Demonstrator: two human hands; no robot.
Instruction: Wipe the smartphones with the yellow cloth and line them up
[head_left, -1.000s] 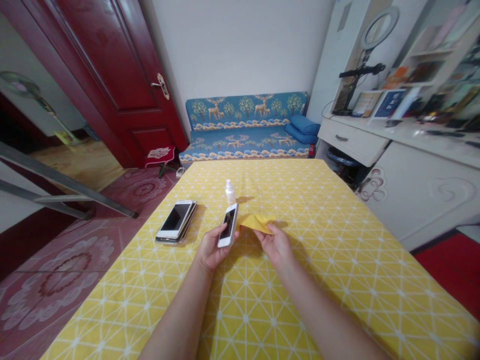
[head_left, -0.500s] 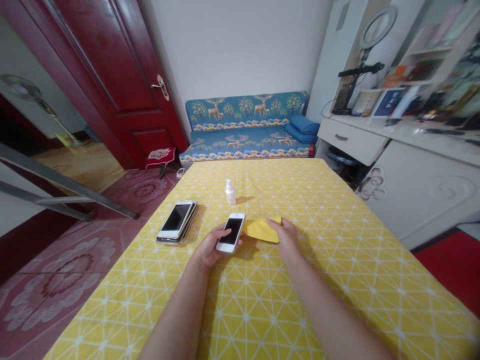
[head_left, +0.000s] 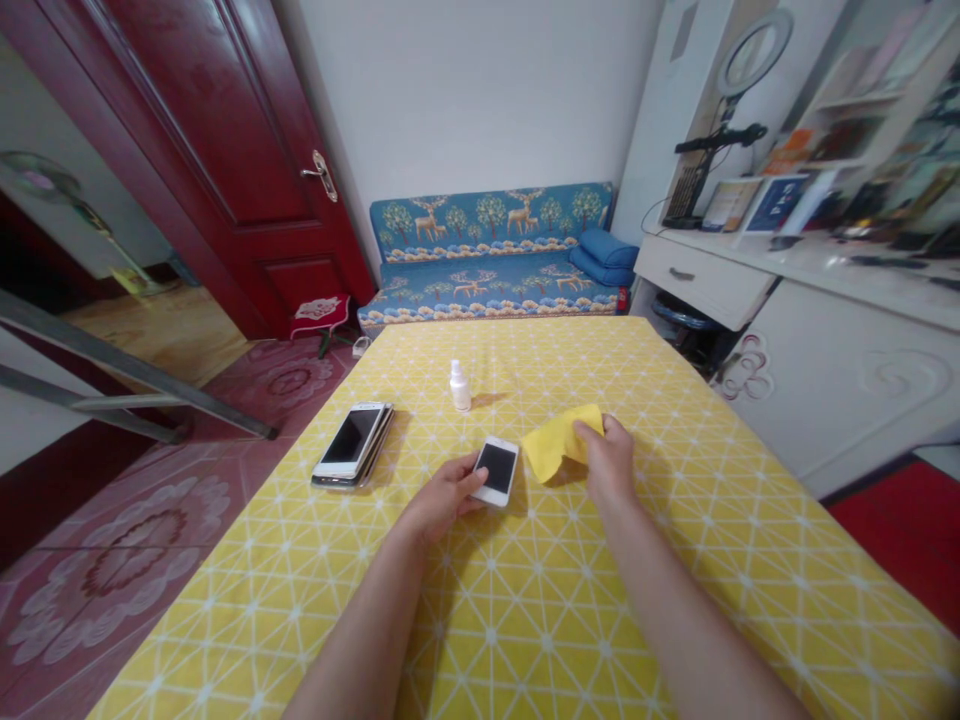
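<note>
My left hand point(head_left: 444, 492) is closed on a white smartphone point(head_left: 498, 470), thumb over the left edge of its dark screen. The phone tilts, screen up, just over the table. In my right hand point(head_left: 609, 456) a yellow cloth point(head_left: 556, 440) is pinched at its right end, and the rest of it droops to the left, apart from the phone. Beyond the phone a small white spray bottle point(head_left: 460, 388) stands upright. To the left lies a stack of phones point(head_left: 352, 442), a white one with a dark screen on top.
A yellow cloth with white lines covers the table point(head_left: 480, 620). Behind it is a blue patterned sofa point(head_left: 487, 255). A white cabinet point(head_left: 847, 350) stands on the right, with a ring light point(head_left: 754, 55) on top. Metal legs point(head_left: 135, 365) lean at the left, near a red door point(head_left: 217, 130).
Both hands have moved right. The phone has come along with my left hand, and the yellow cloth has been drawn off to the right, away from the phone, now hanging in a fold.
</note>
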